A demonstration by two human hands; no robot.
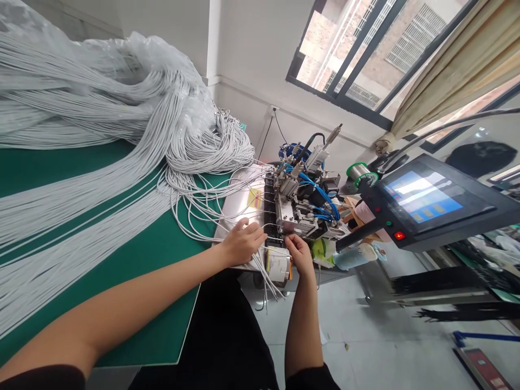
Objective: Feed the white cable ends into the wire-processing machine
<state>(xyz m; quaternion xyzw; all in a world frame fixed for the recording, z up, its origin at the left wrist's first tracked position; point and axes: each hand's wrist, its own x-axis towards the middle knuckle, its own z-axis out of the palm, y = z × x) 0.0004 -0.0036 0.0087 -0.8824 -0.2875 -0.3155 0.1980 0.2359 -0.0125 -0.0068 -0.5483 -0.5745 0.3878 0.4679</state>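
Observation:
My left hand [245, 242] is closed on a thin white cable, at the front edge of a bench-top machine [290, 200] with metal blocks and blue air tubes. A short length of this white cable [275, 239] runs from its fingers towards my right hand [299, 253]. Thumb and forefinger of my right hand are pinched together at the cable's end, close to the machine's dark slotted strip [270, 203]. The tip itself is too small to make out. Several loose cable ends [266, 276] hang below my left hand, beside a labelled box-like part [278, 264].
Large bundles of white cable [122, 179] lie over the green table [154, 271] at left, partly under clear plastic [182, 81]. A control screen [426, 197] and a solder wire spool [361, 174] stand at right. A silver plate [239, 203] with a yellow label adjoins the machine.

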